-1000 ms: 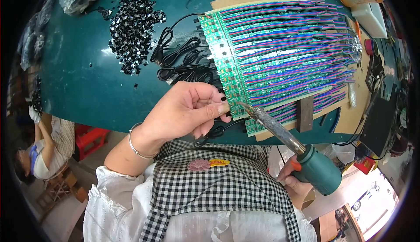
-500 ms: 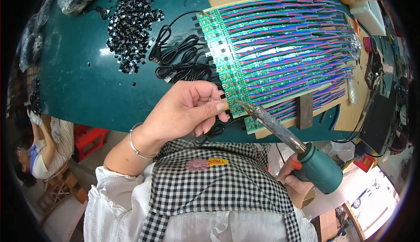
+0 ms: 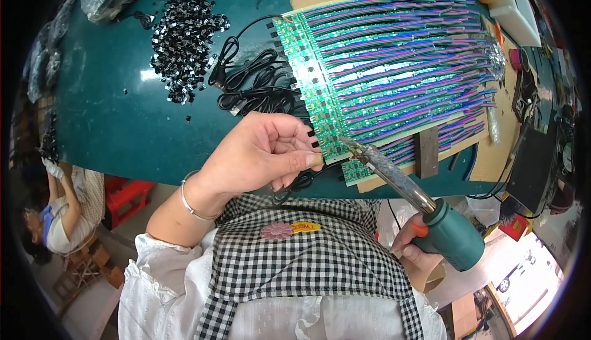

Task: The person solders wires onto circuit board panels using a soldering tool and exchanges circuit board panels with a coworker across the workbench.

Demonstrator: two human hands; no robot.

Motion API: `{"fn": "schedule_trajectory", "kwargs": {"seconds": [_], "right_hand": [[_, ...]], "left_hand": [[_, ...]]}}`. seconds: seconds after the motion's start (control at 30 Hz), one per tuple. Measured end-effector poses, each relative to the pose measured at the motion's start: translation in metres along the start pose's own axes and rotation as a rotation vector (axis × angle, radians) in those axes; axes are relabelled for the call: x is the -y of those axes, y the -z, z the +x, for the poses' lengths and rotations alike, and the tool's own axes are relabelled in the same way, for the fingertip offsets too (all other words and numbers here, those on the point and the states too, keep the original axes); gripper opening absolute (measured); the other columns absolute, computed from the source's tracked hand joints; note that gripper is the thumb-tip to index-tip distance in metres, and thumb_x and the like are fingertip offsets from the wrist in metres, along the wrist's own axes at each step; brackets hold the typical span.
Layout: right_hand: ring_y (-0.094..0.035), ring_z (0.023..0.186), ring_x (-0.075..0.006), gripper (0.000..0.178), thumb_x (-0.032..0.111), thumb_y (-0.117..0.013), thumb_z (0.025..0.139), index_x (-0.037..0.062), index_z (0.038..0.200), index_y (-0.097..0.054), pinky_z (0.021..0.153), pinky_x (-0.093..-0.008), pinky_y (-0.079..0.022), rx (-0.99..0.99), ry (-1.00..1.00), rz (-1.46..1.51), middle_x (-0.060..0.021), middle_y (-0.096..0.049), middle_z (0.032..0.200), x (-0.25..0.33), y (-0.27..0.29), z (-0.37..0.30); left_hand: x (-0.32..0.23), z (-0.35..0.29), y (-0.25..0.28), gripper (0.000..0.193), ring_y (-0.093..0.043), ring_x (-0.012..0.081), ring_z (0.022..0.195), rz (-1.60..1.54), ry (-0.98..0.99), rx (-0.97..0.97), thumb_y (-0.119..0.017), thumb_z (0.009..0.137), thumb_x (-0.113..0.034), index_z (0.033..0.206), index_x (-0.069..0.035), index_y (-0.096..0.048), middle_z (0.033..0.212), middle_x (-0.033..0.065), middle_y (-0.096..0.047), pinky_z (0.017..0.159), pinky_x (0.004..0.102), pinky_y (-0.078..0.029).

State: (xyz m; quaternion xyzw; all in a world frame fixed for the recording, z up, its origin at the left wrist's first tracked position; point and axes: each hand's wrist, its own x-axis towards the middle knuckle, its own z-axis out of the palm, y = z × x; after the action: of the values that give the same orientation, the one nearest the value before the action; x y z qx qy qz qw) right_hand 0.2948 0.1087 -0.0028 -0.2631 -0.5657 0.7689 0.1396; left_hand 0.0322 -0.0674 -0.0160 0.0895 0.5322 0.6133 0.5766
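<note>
The left hand (image 3: 268, 154) has a narrow grip, thumb and forefinger closed together at the near left corner of the green circuit board panel (image 3: 369, 68), which lies over the green worktop (image 3: 117, 128); what sits between the fingertips cannot be told. The right hand (image 3: 414, 249) holds the soldering iron (image 3: 425, 201) by its handle, tip near that corner, contact unclear. Black cables (image 3: 255, 75) lie coiled beside the panel

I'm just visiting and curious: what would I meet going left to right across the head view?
Red plastic stool, heap of small black connectors, bare left hand, green-handled metal soldering iron, black box.
</note>
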Motion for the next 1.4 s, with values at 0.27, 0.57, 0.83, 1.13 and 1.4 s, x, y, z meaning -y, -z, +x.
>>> {"fn": "schedule_trajectory", "kwargs": {"seconds": [0.27, 0.57, 0.83, 1.13, 1.4], "right_hand": [[-0.054, 0.045, -0.0208, 0.057, 0.013, -0.076, 0.071, -0.0043, 0.116, -0.045, 0.044, -0.0275, -0.045, 0.045, 0.135, 0.035, -0.0135, -0.056, 0.057, 0.004, 0.002, 0.009], [-0.056, 0.044, -0.0217, 0.055, 0.008, -0.072, 0.074, -0.0093, 0.116, -0.04, 0.04, -0.0265, -0.046, 0.105, 0.325, 0.093, -0.0139, -0.055, 0.058, 0.007, 0.014, 0.02], [-0.057, 0.045, -0.0219, 0.056, 0.008, -0.07, 0.075, -0.0086, 0.118, -0.037, 0.041, -0.0275, -0.048, 0.123, 0.36, 0.111, -0.0142, -0.056, 0.062, 0.006, 0.022, 0.013], [-0.05, 0.038, -0.0188, 0.057, 0.007, -0.067, 0.072, -0.0092, 0.116, -0.034, 0.036, -0.0249, -0.044, 0.025, 0.392, 0.087, -0.01, -0.051, 0.054, 0.006, 0.025, 0.013], [-0.056, 0.044, -0.0207, 0.055, 0.008, -0.068, 0.075, -0.0094, 0.117, -0.037, 0.042, -0.0264, -0.047, 0.117, 0.368, 0.083, -0.0139, -0.056, 0.059, 0.018, 0.025, 0.024]], "left_hand": [[-0.001, 0.002, -0.001, 0.008, -0.053, 0.0025, 0.053, 0.011, -0.002, 0.068, -0.061, 0.084, -0.001, 0.091, 0.001, -0.06, 0.076, 0.0025, -0.063, 0.044, 0.0158, -0.043], [-0.008, 0.004, -0.011, 0.02, -0.054, 0.0046, 0.053, -0.121, -0.03, 0.045, -0.057, 0.089, -0.01, 0.107, 0.001, -0.056, 0.072, 0.0001, -0.059, 0.043, 0.0169, -0.044], [-0.017, 0.001, -0.023, 0.03, -0.056, 0.0063, 0.057, -0.039, -0.138, -0.002, -0.053, 0.092, -0.011, 0.119, -0.002, -0.045, 0.083, 0.0026, -0.06, 0.044, 0.0182, -0.043], [-0.023, 0.015, -0.012, 0.028, -0.06, 0.0114, 0.068, -0.261, -0.213, -0.103, -0.043, 0.097, -0.027, 0.11, -0.003, -0.048, 0.086, 0.0061, -0.06, 0.053, 0.0233, -0.053], [-0.025, 0.028, -0.006, 0.026, -0.059, 0.0126, 0.064, -0.125, -0.096, -0.017, -0.043, 0.097, -0.025, 0.097, 0.0, -0.053, 0.08, 0.0074, -0.059, 0.053, 0.0252, -0.054]]}}
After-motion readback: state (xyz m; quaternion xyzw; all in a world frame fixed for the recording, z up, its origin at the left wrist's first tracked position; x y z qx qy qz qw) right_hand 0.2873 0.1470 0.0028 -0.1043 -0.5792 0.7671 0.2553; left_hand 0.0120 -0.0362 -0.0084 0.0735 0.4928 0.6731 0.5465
